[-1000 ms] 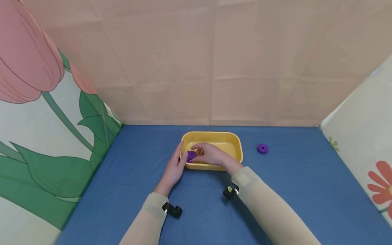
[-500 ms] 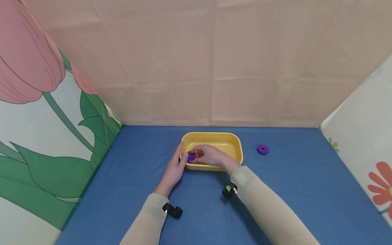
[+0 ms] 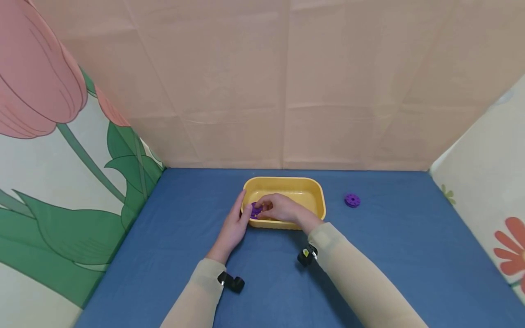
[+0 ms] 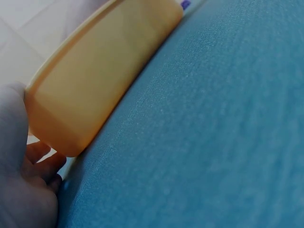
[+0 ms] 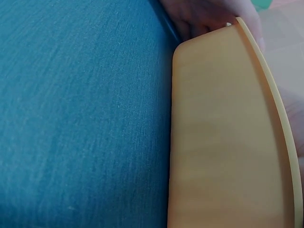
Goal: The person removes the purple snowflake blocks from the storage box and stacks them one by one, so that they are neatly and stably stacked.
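In the head view, a shallow yellow plastic tray (image 3: 301, 197) sits on the blue tabletop. My left hand (image 3: 233, 226) grips its left end, the thumb at the rim; in the left wrist view the fingers (image 4: 45, 166) curl outside the tray's end wall. Inside the tray's near left corner lie purple notched discs (image 3: 254, 210), partly hidden by both hands. My right hand (image 3: 284, 208) reaches over the near rim and pinches one of these discs between thumb and fingertips. From the right wrist, the tray's long side wall (image 5: 223, 128) hides that hand's work.
Another purple disc piece (image 3: 352, 200), round with holes, lies on the blue tabletop (image 3: 393, 255) to the right of the tray. Behind stands a beige cloth wall (image 3: 283, 91). Printed flower panels flank the table on both sides.
The right hand has shifted slightly left and down, and its fingertips have closed onto the purple disc in the tray's corner. The left hand and tray stay in place.
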A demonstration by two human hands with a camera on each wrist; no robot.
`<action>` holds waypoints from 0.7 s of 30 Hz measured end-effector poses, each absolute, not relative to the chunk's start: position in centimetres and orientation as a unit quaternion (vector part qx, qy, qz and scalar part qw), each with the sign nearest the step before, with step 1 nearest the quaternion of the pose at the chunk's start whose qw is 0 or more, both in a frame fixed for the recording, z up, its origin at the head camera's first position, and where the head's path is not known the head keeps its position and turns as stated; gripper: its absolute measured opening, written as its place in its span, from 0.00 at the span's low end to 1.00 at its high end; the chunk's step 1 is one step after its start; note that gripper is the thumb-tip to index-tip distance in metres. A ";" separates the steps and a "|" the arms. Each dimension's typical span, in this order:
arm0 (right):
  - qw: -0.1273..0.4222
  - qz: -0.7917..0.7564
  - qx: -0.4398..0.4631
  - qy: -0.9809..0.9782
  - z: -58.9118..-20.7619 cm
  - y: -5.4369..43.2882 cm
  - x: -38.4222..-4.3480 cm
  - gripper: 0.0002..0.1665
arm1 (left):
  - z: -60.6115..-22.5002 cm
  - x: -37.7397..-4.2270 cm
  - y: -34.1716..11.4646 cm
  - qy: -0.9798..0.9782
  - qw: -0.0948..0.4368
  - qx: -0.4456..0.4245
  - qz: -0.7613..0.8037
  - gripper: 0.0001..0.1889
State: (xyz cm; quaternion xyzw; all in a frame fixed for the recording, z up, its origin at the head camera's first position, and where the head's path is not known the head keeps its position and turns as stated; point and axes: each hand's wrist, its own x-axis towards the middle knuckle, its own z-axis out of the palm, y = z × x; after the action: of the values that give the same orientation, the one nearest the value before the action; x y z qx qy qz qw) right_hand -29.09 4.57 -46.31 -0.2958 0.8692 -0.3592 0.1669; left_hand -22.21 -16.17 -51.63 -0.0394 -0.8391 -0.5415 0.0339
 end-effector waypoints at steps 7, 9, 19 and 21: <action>0.164 -0.362 -0.307 0.865 -46.3 4.7 -29.0 0.18 | -51.7 -22.2 -16.2 -0.838 0.036 -0.041 -0.543 0.32; 0.163 -0.364 -0.307 0.864 -46.3 4.6 -29.0 0.19 | -51.8 -22.3 -16.2 -0.838 0.035 -0.042 -0.543 0.32; 0.171 -0.363 -0.283 0.871 -46.0 4.5 -28.9 0.34 | -51.7 -22.3 -16.3 -0.836 0.033 -0.046 -0.545 0.33; 0.170 -0.356 -0.282 0.874 -46.0 4.4 -29.0 0.35 | -51.7 -22.3 -16.2 -0.836 0.034 -0.046 -0.545 0.33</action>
State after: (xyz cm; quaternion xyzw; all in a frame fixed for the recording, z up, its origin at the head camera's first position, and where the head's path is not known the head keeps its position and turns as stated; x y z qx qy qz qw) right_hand -29.00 4.38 -46.04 -0.2821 0.8744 -0.3561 0.1703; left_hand -22.28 -16.23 -51.68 -0.0461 -0.8364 -0.5451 0.0342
